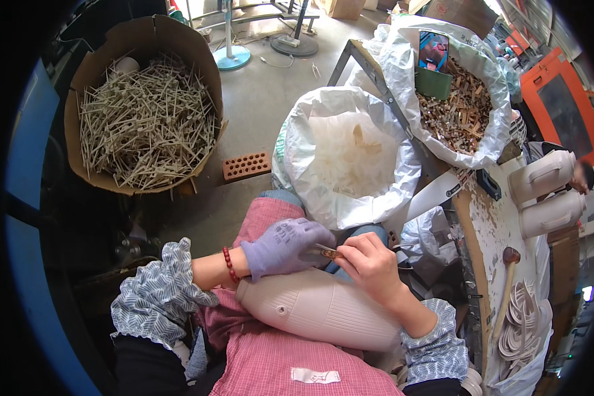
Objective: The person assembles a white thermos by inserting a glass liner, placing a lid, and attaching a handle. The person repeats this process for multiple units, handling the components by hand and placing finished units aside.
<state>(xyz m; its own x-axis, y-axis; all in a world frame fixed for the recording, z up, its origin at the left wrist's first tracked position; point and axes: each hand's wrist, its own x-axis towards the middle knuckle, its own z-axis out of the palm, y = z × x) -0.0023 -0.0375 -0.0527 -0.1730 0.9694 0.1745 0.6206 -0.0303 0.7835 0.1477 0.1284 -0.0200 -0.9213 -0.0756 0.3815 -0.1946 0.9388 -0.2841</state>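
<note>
Containers: the rounded brown cardboard box (pixel 138 36) is heaped with thin beige sticks (pixel 148 122). The nearer white plastic sack (pixel 303 165) holds translucent whitish pieces (pixel 336 148). The farther white plastic sack (pixel 500 119) holds small brown and beige pieces (pixel 462 99); a phone with a lit screen (pixel 433 50) stands at its mouth.

The pale pinkish-white ribbed plastic body (pixel 323 307) lies on its side across the lap, over the pink checked apron (pixel 277 363). Its long axis slants left to right, the narrower end pointing left below the left wrist, the right end lower, beneath the right forearm.

Left hand (pixel 287 247), lavender-gloved: fingers curled; whether they grip anything cannot be told. Right hand (pixel 369 267), bare: thumb and fingers clamped on a slim brown-handled tool (pixel 330 253), its tip toward the glove.
</note>
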